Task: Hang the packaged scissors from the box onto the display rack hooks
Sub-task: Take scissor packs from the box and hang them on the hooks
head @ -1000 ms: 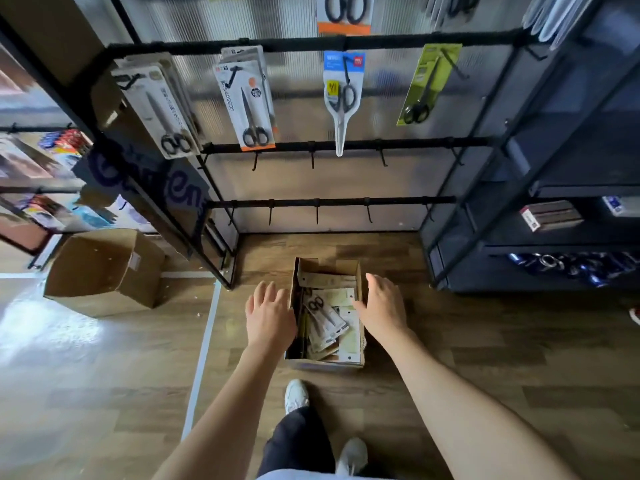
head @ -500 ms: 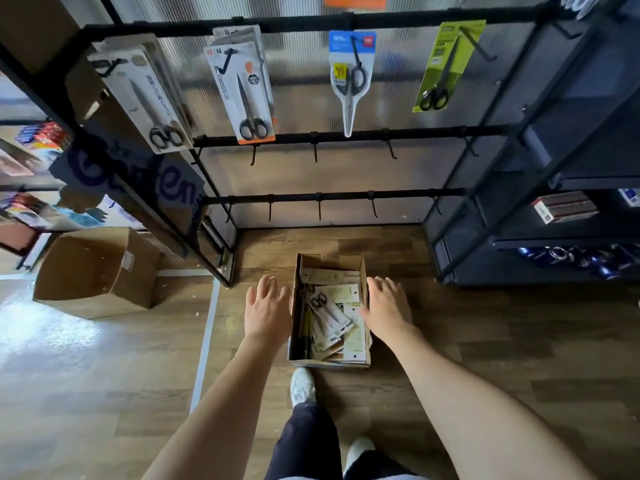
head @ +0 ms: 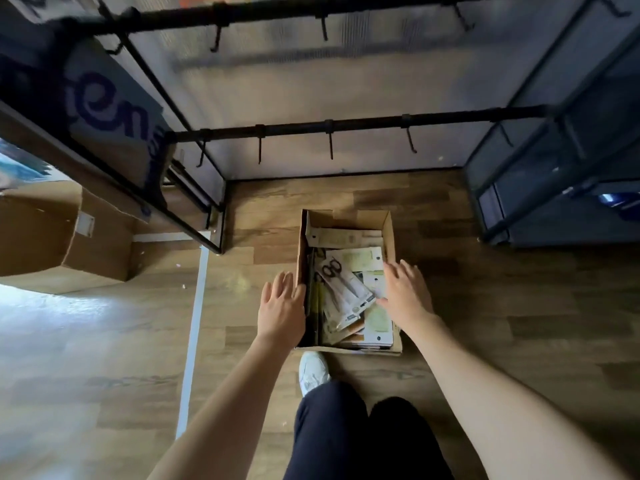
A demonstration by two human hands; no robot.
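Observation:
A small open cardboard box (head: 389,233) stands on the wooden floor, filled with several packaged scissors (head: 341,289) lying flat. My left hand (head: 282,306) reaches along the box's left wall with straight fingers and holds nothing. At the box's right rim my right hand (head: 405,294) hovers with fingers spread, its thumb close to the top scissors pack. Above the box runs the black display rack bar (head: 346,125) with bare hooks (head: 330,147); a second bar with hooks (head: 323,27) sits higher.
A large empty carton (head: 69,237) lies on its side at the left, behind the rack's slanted side frame (head: 145,188). A dark shelving unit (head: 554,174) stands at the right. My white shoe (head: 313,372) and dark trouser legs are just below the box.
The view has tilted down and moved closer, so the hung scissors on the upper bars left the frame. Both hands have come nearer the box, the right one over its rim.

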